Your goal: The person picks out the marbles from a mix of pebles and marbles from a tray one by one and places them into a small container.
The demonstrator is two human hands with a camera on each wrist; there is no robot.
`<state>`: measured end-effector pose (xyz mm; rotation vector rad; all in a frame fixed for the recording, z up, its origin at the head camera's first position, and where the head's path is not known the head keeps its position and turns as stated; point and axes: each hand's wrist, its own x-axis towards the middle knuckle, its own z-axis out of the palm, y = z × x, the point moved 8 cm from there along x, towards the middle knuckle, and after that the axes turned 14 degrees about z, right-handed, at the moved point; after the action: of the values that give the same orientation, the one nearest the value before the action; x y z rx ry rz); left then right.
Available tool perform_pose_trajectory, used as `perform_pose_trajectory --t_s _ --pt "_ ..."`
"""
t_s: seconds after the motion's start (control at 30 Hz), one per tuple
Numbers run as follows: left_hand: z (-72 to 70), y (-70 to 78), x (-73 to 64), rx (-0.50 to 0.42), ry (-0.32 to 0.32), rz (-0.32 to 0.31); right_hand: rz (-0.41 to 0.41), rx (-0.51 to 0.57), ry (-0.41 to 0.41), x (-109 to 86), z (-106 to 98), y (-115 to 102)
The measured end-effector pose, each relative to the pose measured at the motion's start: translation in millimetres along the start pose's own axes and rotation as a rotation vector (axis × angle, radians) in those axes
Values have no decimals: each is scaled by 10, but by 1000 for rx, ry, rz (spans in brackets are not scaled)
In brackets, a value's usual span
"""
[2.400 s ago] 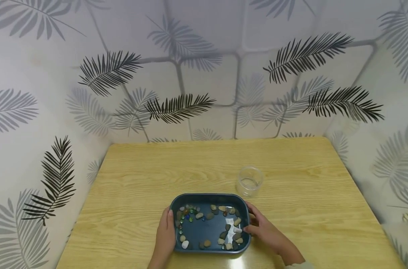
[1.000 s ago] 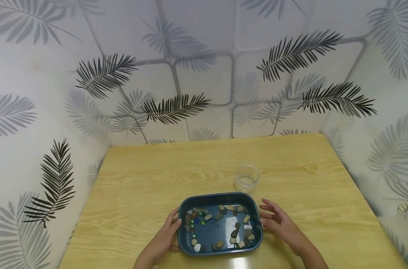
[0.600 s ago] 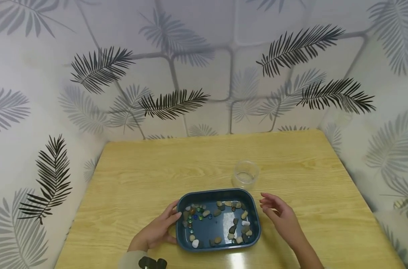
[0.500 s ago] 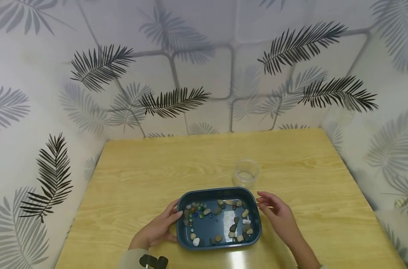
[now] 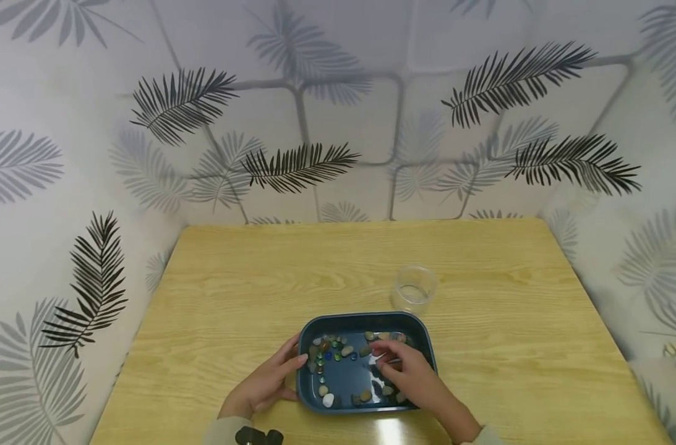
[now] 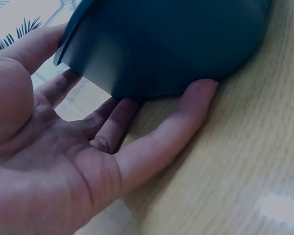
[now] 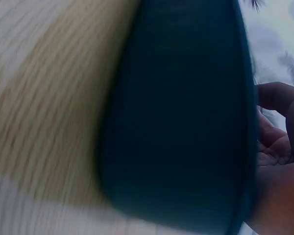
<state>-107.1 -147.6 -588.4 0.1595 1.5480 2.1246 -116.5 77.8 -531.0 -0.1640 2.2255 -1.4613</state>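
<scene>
A dark blue tray [image 5: 343,375] lies on the table with pebbles and glass marbles [image 5: 328,356] spread over its bottom. My left hand [image 5: 265,382] holds the tray's left side, thumb at the rim; in the left wrist view its other fingertips meet the outer wall [image 6: 186,49] low down near the table. Over the tray's right half hovers my right hand [image 5: 414,375], fingers loosely bent above the pebbles, and I see nothing held. It hides some stones there. In the right wrist view the tray wall [image 7: 181,122] covers most of the fingers. A white pebble [image 5: 328,400] sits front left.
A clear round cup [image 5: 414,288] stands just behind the tray's back right corner. The wooden table [image 5: 248,278] meets a leaf-patterned wall [image 5: 349,111] at the back. A black clamp-like piece [image 5: 258,436] sits at my left wrist.
My right hand lets go of the tray's right side, draws away and then comes over the tray's inside. The tray has shifted slightly right and turned a little. The left hand stays on it.
</scene>
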Motion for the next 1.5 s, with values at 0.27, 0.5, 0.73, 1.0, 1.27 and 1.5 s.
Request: perform_pose_trajectory --t_s 0.27,0.5,0.73,1.0,1.27,1.5 --pt "-72 7 33 41 7 15 -96 -84 -131 225 520 -111" --pt "-65 -87 15 26 17 16 -146 -225 -117 310 704 -210" --pt "-46 -145 -17 -9 33 14 -134 -342 -130 344 844 -271" --pt "-23 -124 -28 -23 12 31 -127 -460 -126 425 981 -242" --pt "-33 -99 -29 -17 -3 45 -203 -556 -53 451 1021 -293" --pt "-24 -101 -31 -20 -5 34 -190 -582 -61 446 1041 -300"
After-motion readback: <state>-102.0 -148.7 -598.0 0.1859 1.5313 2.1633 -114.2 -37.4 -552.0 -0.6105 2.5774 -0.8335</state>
